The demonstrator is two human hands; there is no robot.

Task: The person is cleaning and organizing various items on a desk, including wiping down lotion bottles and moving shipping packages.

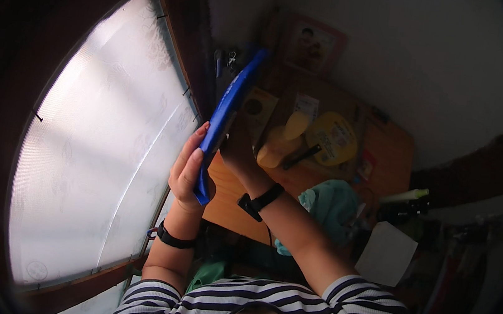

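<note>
My left hand (pixel 187 170) grips the lower part of a flat blue packet (pixel 229 102), thumb on the near side and fingers around its edge. The packet stands tilted, seen almost edge-on, and bears white writing. On its right side my right hand (pixel 237 148) is close against it in shadow. Its fingers are dark and partly hidden, so their hold on the packet is unclear. Both wrists wear black bands. Beneath the hands is a wooden desk (pixel 231 206).
A bright covered window (pixel 101 152) rises close on the left. On the desk lie a yellow hand fan (pixel 333 139), tan rounded objects (pixel 276 146) and a dark-handled item (pixel 302 156). A teal cloth (pixel 330 209) hangs at the desk's near edge. A framed picture (pixel 312 47) stands behind.
</note>
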